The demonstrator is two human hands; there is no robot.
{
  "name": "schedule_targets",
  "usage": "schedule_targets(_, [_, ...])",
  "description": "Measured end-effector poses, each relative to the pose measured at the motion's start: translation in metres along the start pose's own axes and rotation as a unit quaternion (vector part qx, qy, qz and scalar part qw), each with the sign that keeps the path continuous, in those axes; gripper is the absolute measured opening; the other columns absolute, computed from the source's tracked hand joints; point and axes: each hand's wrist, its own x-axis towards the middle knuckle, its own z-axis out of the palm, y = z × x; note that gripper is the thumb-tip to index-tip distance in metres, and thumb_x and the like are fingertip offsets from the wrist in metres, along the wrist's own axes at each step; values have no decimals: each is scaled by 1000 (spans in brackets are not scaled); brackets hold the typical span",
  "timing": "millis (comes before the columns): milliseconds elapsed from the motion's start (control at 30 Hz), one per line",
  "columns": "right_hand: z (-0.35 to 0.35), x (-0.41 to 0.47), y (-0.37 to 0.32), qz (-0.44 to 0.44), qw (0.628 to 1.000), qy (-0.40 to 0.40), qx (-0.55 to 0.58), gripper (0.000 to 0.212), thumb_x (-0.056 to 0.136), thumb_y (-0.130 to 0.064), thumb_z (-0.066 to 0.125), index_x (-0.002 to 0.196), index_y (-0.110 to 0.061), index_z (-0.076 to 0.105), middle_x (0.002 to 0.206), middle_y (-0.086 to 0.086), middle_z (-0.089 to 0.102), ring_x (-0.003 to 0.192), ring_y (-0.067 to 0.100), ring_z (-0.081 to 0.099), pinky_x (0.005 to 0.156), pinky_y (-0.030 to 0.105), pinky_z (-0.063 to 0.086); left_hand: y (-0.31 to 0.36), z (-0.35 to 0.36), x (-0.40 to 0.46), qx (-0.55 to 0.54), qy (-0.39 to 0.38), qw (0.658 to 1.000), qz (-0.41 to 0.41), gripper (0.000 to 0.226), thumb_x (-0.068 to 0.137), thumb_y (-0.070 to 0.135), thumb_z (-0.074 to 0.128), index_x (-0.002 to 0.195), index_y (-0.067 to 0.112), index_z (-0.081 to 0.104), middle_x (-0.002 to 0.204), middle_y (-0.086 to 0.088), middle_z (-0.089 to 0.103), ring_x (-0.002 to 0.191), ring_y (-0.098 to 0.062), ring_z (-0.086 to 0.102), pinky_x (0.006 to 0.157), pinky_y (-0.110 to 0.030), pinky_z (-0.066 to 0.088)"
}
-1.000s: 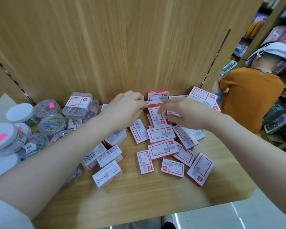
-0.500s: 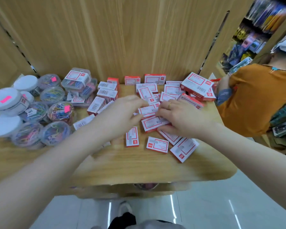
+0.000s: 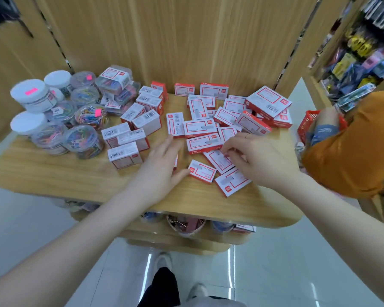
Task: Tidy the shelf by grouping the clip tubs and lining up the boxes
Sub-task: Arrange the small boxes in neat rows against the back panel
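Observation:
Several small red-and-white boxes (image 3: 203,144) lie scattered over the middle and right of the wooden shelf (image 3: 53,173). Clear round clip tubs (image 3: 83,140) full of coloured clips cluster at the left, with white-lidded tubs (image 3: 30,94) behind them. My left hand (image 3: 162,165) lies flat and open on the shelf, its thumb touching a small box (image 3: 202,171). My right hand (image 3: 255,158) hovers over the front boxes with fingers curled, fingertips touching a flat box (image 3: 218,160). It grips nothing that I can see.
Larger boxes (image 3: 267,101) are stacked at the back right. A wooden back panel (image 3: 186,41) rises behind the shelf. A person in an orange top (image 3: 353,147) bends at the right beside a red basket (image 3: 308,122). Lower shelves hold more goods below.
Both hands have pulled back from the rear of the shelf toward the front boxes. The view has drawn back and tilted down, showing the floor and lower shelves.

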Motion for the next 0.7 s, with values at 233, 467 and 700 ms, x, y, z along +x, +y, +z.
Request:
schedule_targets(233, [25,-4,-26,-39,995,-46,-82,47,79,-48,63,111,-14,61,112,7,52,105,26,47,83,33,36,-6,19,-6,-49,86,989,-107,71,82,30,65,140,6,30,140,-13,41,129,-30,36,106,-35,27])
schedule_targets(467, [26,-14,-30,-16,995,59,81,32,72,-30,62,97,-12,62,91,-1,62,84,9,55,74,23,40,-6,7,-17,-124,128,981,-73,74,69,18,78,133,10,41,121,0,39,116,-15,43,101,-28,36])
schedule_targets(700, [32,-7,-48,90,966,64,233,25,74,-24,75,89,-16,58,57,-15,48,52,4,47,54,12,37,12,14,-12,-186,83,978,30,69,72,27,73,134,18,43,119,14,32,107,-14,50,96,-31,46])
